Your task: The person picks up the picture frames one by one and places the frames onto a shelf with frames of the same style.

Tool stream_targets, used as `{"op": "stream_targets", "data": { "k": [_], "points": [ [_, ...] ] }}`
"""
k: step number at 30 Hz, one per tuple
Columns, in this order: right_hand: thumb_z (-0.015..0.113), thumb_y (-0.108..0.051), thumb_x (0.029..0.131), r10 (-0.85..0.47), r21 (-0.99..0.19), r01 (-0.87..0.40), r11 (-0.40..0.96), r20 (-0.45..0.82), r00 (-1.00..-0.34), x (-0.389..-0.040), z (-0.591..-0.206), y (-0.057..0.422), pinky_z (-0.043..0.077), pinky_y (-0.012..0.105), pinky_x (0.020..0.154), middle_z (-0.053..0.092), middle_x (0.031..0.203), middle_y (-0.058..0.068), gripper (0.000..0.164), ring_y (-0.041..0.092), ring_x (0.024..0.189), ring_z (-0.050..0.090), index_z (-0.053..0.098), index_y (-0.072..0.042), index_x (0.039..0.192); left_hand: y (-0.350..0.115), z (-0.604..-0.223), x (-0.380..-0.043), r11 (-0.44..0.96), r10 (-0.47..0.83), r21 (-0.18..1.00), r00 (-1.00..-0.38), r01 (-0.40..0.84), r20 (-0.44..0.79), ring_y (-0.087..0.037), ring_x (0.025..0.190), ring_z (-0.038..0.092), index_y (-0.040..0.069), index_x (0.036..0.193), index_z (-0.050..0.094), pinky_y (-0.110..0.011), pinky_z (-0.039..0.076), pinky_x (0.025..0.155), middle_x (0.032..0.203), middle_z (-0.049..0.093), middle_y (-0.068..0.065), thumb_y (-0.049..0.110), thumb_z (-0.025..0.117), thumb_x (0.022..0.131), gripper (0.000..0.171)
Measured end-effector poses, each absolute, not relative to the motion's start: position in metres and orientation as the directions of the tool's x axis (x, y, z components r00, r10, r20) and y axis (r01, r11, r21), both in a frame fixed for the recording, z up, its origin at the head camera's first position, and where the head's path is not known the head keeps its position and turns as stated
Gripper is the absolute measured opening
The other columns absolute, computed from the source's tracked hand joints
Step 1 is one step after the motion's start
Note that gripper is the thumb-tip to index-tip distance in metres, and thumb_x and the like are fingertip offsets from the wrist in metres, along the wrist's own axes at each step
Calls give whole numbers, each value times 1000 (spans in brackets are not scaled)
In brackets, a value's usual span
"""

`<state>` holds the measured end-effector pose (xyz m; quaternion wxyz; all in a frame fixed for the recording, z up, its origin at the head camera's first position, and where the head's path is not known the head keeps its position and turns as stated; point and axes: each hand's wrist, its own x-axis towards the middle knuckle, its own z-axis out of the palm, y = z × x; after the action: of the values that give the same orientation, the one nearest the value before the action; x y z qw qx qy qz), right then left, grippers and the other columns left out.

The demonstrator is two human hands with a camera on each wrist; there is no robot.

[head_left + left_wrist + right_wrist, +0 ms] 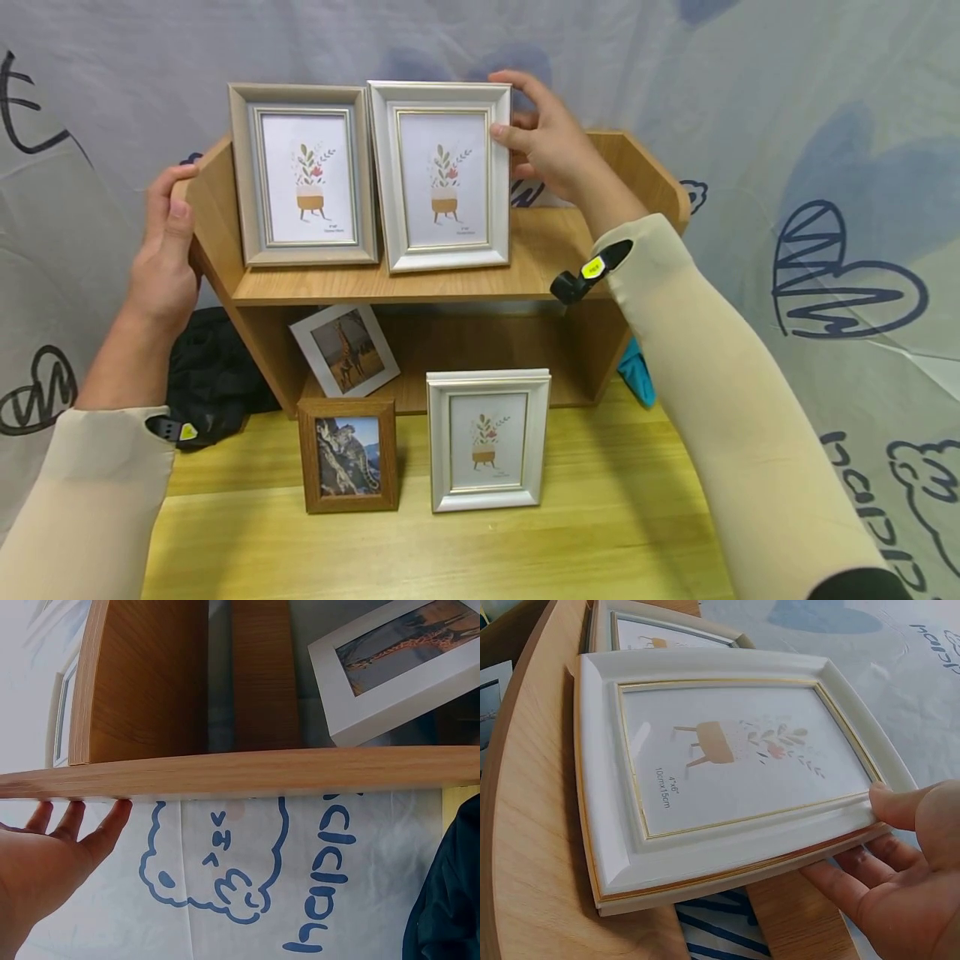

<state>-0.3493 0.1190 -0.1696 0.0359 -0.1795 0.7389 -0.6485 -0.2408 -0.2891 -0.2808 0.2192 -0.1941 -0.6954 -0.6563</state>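
Observation:
A white picture frame [448,260] with a gold inner line leans on the upper shelf. My right hand [551,142] pinches its upper right edge, thumb on the front and fingers behind. Up close in the right wrist view, the same white picture frame [727,859] has its far end on the shelf board. Just left of it stands a beige picture frame [243,175] with the same flower print. My left hand [161,250] touches the left side panel of the wooden shelf [397,288]. In the left wrist view, its fingertips [112,821] rest on the panel's outer face.
On the lower shelf, a white-bordered giraffe picture [347,348] lies tilted. A brown picture frame [350,503] and another white picture frame [486,502] stand on the yellow wooden table [585,533]. Dark cloth [213,367] lies left of the shelf. A drawn-on white sheet [847,233] hangs around.

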Motion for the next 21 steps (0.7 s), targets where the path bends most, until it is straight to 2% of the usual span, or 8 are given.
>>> {"op": "stream_targets", "data": {
  "k": [7, 16, 21],
  "points": [
    [59, -12, 103, -278, -971, -204, 124, 163, -947, -346, -171, 121, 59, 40, 78, 62, 132, 14, 57, 31, 107, 68, 45, -40, 151, -288, -282, -241, 41, -14, 822, -823, 568, 568, -20, 117, 31, 26, 153, 36, -40, 23, 91, 138, 30, -5, 34, 35, 112, 41],
    [60, -12, 103, -319, -957, -231, 176, 166, -933, -339, -167, 118, 60, 41, 80, 62, 135, 16, 56, 32, 109, 68, 47, -37, 150, -289, -282, -242, 14, -10, 815, -815, 579, 579, -20, 116, 33, 25, 153, 36, -41, 24, 90, 137, 31, -5, 34, 35, 112, 41],
    [61, -11, 103, -279, -951, -240, 195, 181, -943, -338, -167, 116, 60, 39, 79, 62, 133, 17, 57, 31, 109, 68, 46, -37, 151, -289, -282, -242, 23, -11, 815, -815, 579, 579, -21, 118, 32, 25, 153, 36, -40, 24, 91, 138, 31, -5, 34, 35, 112, 41]
  ]
}}
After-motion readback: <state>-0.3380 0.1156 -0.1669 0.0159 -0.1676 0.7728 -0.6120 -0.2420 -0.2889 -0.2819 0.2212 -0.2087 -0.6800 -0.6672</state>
